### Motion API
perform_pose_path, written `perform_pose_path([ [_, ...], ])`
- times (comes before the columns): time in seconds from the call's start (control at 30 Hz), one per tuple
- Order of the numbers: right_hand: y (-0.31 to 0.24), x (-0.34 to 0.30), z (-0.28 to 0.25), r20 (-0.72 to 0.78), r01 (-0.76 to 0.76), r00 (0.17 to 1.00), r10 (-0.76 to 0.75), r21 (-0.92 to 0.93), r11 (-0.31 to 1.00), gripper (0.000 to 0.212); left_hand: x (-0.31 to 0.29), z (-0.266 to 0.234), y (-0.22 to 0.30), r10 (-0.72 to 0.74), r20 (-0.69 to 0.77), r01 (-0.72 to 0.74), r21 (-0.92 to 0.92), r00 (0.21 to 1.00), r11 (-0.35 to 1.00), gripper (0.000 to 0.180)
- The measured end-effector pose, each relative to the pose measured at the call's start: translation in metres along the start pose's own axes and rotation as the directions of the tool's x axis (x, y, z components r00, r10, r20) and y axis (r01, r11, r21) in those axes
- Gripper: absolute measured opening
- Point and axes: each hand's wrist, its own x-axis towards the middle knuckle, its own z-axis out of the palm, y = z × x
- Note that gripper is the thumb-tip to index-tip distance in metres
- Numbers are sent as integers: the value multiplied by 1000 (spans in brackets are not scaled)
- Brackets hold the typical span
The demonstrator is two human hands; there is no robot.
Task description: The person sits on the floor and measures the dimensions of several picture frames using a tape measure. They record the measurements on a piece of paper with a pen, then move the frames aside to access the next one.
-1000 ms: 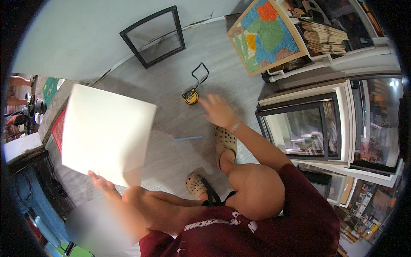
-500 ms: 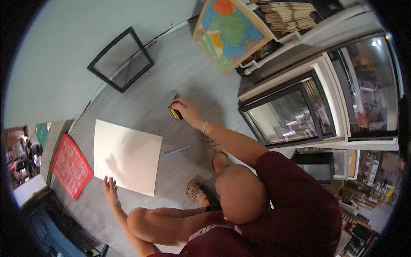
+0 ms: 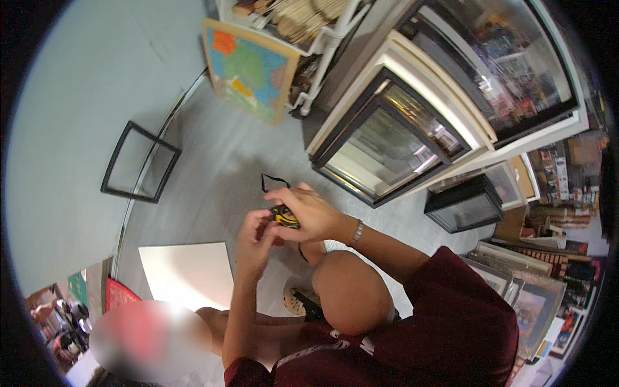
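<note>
My right hand [image 3: 314, 211], with a bracelet on its wrist, grips a yellow-and-black tape measure [image 3: 285, 218]. A black strap [image 3: 274, 179] loops out beyond the hand. My left hand [image 3: 256, 240] meets the tape measure from the left, its fingers curled closed against the case; what its fingertips pinch exactly is hidden. Both hands are above the floor in front of my bent knees. Left of them, a large white board [image 3: 184, 271] lies flat on the grey floor, its lower part hidden behind my leg.
An empty black frame [image 3: 140, 161] leans on the wall. A colourful picture [image 3: 248, 68] stands at the back, by a white rack. Framed panes [image 3: 387, 138] lean at the right, beside a black box frame [image 3: 464, 205]. A red patterned piece [image 3: 121, 293] lies left, partly covered by a blur.
My left hand has left the board's near edge and come to the tape measure. My right hand has drawn the tape measure nearer. The view has turned right; the blue stick no longer shows.
</note>
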Motion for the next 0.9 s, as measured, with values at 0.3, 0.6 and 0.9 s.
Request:
perform_pose_path([
  [0.3,44,-140,-73,67,-317,941,332,-177,932,24,23,12,2,16,318,-22,16,948,1000,13],
  [0.6,122,-319,-148,-491,-657,684,539,-97,747,17,30,-76,68,13,65,-36,371,998,928,46],
  [0.9,122,-409,-185,-676,-895,371,636,-77,440,32,-15,-182,56,-90,-80,120,584,993,803,54],
])
